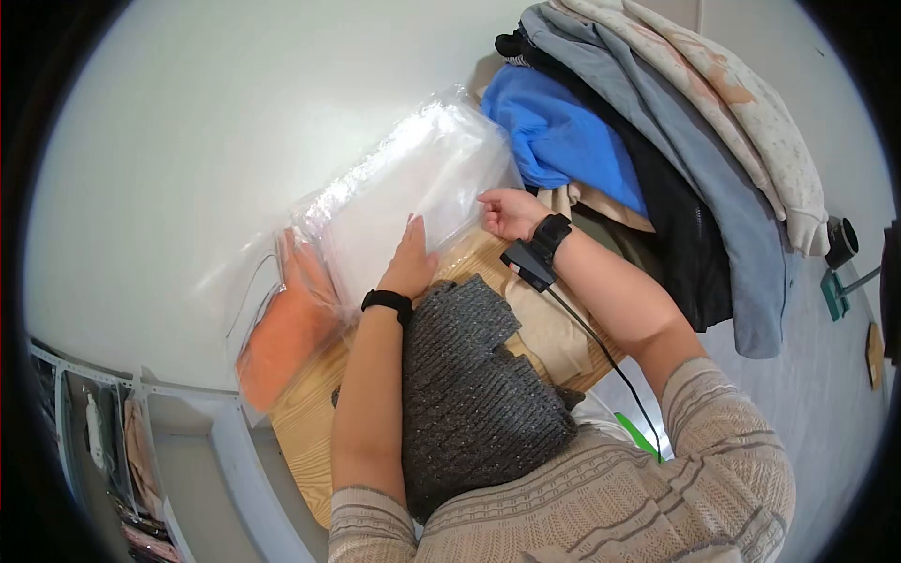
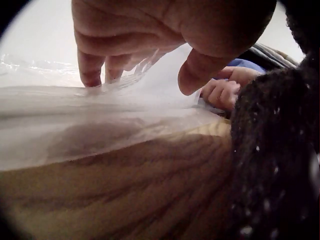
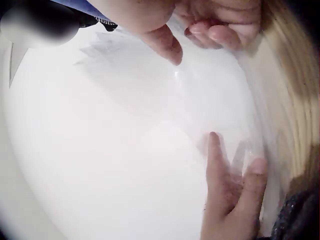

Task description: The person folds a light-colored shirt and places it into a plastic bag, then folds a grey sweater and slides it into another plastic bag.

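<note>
A stack of clear plastic bags [image 1: 413,178] lies on a wooden surface [image 1: 305,450]. My left hand [image 1: 410,261] is at its near edge, fingers extended; in the left wrist view the fingertips touch the film [image 2: 45,120], the thumb held apart. Through the film, the right wrist view shows parts of the left fingers [image 3: 215,160]. At the right edge is my right hand [image 1: 511,214], its fingers curled and thumb apart over the film [image 3: 150,100]; whether it grips any film is unclear. A dark grey knit garment [image 1: 469,403] lies in front of my body.
An orange item in clear plastic [image 1: 291,328] lies left of the bags. Blue [image 1: 563,122], black, grey-blue [image 1: 676,159] and pale patterned garments are piled at the right. Beige cloth [image 1: 554,328] lies beside the knit. Shelving [image 1: 225,450] stands at lower left; a cable hangs from my right wrist.
</note>
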Motion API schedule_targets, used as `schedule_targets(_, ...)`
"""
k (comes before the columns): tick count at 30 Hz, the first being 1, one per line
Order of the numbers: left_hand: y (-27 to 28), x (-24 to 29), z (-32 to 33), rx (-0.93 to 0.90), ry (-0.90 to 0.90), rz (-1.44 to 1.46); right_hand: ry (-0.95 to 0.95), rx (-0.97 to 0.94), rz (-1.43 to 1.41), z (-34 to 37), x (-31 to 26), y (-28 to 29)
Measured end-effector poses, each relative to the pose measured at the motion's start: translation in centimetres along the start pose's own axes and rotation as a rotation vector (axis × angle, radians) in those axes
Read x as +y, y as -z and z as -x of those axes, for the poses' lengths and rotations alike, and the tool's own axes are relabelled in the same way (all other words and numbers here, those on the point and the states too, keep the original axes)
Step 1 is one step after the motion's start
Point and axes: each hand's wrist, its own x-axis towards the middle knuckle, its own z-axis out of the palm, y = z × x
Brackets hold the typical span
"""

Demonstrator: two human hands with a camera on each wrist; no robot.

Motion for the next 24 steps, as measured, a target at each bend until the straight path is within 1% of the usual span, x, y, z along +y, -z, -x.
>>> schedule_targets(2,0.5,0.3,-0.6,-0.041,0.013,0.079,-0.101,-0.267,0.116,-1.0,-1.0,0.9)
schedule_targets(3,0.8,0.6,-0.6,-0.043,0.013,0.079,-0.102,-0.265,0.114,-1.0,-1.4,0.9)
schedule_targets(5,1.3,1.1,-0.6,-0.132,-0.007,0.103,-0.364,-0.505,-0.002,-0.9,-1.9,1.2)
schedule_targets(6,1.2,1.1,-0.7,-0.135,-0.008,0.104,-0.364,-0.503,-0.004,-0.3,-1.8,0.5)
schedule_targets(8,1.0,0.9,-0.7,-0.126,-0.106,0.057,-0.107,-0.102,0.330,1.2,-0.7,-2.0)
schedule_targets(9,0.7,0.6,-0.7,-0.128,-0.106,0.056,-0.107,-0.102,0.327,1.4,-0.1,-2.5)
schedule_targets(11,0.1,0.2,-0.6,-0.102,-0.126,-0.002,0.060,-0.285,0.344,1.9,0.6,-3.1)
schedule_targets(12,0.0,0.3,-0.5,-0.103,-0.129,-0.002,0.003,-0.563,0.248,2.0,0.4,-3.1)
schedule_targets(13,-0.1,0.4,-0.7,-0.125,-0.082,-0.103,0.008,-0.560,0.250,2.0,0.4,-3.3)
schedule_targets(14,-0.2,0.4,-0.9,-0.147,-0.034,-0.204,0.031,-0.596,0.229,2.0,0.9,-3.6)
schedule_targets(15,-0.4,0.2,-1.0,-0.150,-0.037,-0.203,0.053,-0.632,0.207,2.5,1.3,-4.0)
schedule_targets(16,-0.6,-0.1,-1.1,-0.138,-0.008,-0.163,0.041,-0.591,0.232,3.2,1.2,-4.2)
schedule_targets(17,-0.8,-0.3,-1.2,-0.124,0.021,-0.125,0.043,-0.590,0.232,3.7,1.0,-4.5)
schedule_targets(19,-0.5,0.0,-1.4,-0.109,0.031,-0.088,0.070,-0.366,0.340,4.3,0.6,-5.0)
schedule_targets(20,-0.3,0.1,-1.6,-0.091,0.040,-0.051,0.074,-0.369,0.340,4.7,0.2,-5.1)
schedule_targets(21,-0.6,-0.4,-1.7,-0.088,0.038,-0.054,0.221,-0.201,0.699,5.3,-0.3,-5.1)
schedule_targets(22,-1.1,-1.1,-1.8,0.023,0.020,-0.065,0.366,-0.018,1.050,6.1,-0.8,-5.1)
schedule_targets(23,-1.7,-1.8,-1.8,0.134,0.002,-0.074,0.367,-0.018,1.051,7.0,-1.1,-5.0)
schedule_targets(24,-1.3,-1.4,-1.7,0.135,0.002,-0.074,0.603,0.158,1.421,8.4,-1.4,-5.0)
